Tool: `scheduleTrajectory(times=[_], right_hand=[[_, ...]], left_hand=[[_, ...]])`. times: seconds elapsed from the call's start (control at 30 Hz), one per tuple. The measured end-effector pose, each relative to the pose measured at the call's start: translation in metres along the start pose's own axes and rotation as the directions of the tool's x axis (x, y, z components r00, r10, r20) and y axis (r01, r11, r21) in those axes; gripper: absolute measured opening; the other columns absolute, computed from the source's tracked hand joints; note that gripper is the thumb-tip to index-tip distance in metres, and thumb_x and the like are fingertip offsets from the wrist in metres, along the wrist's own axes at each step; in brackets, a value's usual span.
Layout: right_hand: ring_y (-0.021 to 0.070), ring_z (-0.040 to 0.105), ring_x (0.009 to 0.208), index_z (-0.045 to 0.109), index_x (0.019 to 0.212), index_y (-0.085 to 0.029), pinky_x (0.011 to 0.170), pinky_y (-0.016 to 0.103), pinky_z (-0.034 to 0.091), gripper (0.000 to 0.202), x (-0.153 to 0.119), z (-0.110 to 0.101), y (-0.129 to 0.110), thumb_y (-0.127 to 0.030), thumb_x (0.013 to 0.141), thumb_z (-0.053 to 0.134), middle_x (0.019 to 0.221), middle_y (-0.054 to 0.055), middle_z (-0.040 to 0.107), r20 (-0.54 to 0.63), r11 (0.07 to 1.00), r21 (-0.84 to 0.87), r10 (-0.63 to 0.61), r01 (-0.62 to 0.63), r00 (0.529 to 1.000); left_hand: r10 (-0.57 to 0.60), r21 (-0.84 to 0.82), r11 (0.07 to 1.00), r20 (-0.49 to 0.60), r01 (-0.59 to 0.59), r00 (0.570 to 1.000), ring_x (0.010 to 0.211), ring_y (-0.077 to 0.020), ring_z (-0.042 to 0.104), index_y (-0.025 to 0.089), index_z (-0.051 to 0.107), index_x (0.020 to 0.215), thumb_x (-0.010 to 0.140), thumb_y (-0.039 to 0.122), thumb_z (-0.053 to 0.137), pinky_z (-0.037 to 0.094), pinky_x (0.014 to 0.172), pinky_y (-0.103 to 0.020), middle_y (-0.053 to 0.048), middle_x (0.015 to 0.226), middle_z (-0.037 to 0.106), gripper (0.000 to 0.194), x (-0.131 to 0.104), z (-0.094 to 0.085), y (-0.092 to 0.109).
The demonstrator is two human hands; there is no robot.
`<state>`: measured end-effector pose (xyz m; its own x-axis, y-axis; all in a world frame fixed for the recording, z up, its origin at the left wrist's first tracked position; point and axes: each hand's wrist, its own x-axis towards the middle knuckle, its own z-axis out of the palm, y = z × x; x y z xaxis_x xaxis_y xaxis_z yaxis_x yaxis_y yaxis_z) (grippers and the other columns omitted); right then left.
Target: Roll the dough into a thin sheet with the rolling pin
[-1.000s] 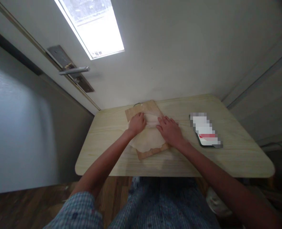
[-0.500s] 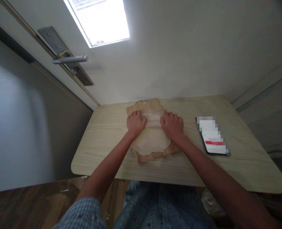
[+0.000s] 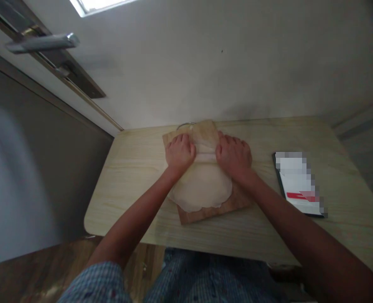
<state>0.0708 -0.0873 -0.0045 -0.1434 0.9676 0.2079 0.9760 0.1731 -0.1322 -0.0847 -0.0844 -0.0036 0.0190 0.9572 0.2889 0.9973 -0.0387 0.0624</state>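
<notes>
A wide, thin sheet of pale dough [image 3: 202, 187] lies over a wooden board [image 3: 211, 216], its wavy near edge short of the board's front edge. Across the far part of the dough runs a pale rolling pin [image 3: 205, 157], visible only between my hands. My left hand [image 3: 180, 153] is closed over its left end, knuckles up. My right hand [image 3: 233, 153] wraps the right end the same way. Both pin ends are hidden under my fingers. A thin metal ring [image 3: 185, 125] shows at the board's far edge.
The board rests on a light wooden table [image 3: 126, 176] pushed against a pale door. To the right lies a phone [image 3: 297, 183] with its screen partly blurred out. A metal door handle [image 3: 44, 43] juts out at the upper left.
The view has tilted down and come nearer, so table and board look larger. Both hands stay closed on the rolling pin, which sits at nearly the same place on the dough.
</notes>
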Motion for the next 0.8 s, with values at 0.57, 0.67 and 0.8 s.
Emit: scheduleTrajectory(times=[0.57,0.67,0.8], right_hand=[[0.0227,0.051,0.090,0.040,0.121,-0.012,0.072,0.033,0.034,0.042,0.039,0.002,0.002,-0.032,0.089,0.021,0.103,0.015,0.057,0.024,0.999,-0.006,-0.037,0.037,0.999],[0.0226,0.051,0.088,0.041,0.119,-0.012,0.069,0.032,0.034,0.043,0.043,0.003,0.003,-0.034,0.089,0.020,0.100,0.015,0.057,0.034,0.999,-0.011,-0.031,0.032,0.999],[0.0222,0.053,0.084,0.043,0.116,-0.012,0.066,0.031,0.035,0.043,0.049,0.004,0.003,-0.035,0.090,0.019,0.095,0.015,0.058,0.042,1.000,-0.010,-0.013,0.013,0.999]], left_hand=[[-0.008,-0.075,0.997,0.061,0.013,0.998,0.087,-0.0187,0.056,0.018,0.051,0.095,0.087,0.028,0.025,0.041,0.073,-0.029,-0.005,0.094,0.060,0.028,0.039,0.003,-0.003],[-0.015,-0.063,0.998,0.084,0.021,0.996,0.089,-0.0188,0.055,0.018,0.050,0.096,0.088,0.029,0.023,0.040,0.074,-0.028,-0.006,0.095,0.059,0.029,0.044,0.001,-0.001],[-0.014,-0.064,0.998,0.103,0.021,0.995,0.089,-0.0193,0.055,0.018,0.049,0.097,0.089,0.028,0.022,0.039,0.075,-0.028,-0.007,0.094,0.058,0.031,0.050,0.002,0.000]])
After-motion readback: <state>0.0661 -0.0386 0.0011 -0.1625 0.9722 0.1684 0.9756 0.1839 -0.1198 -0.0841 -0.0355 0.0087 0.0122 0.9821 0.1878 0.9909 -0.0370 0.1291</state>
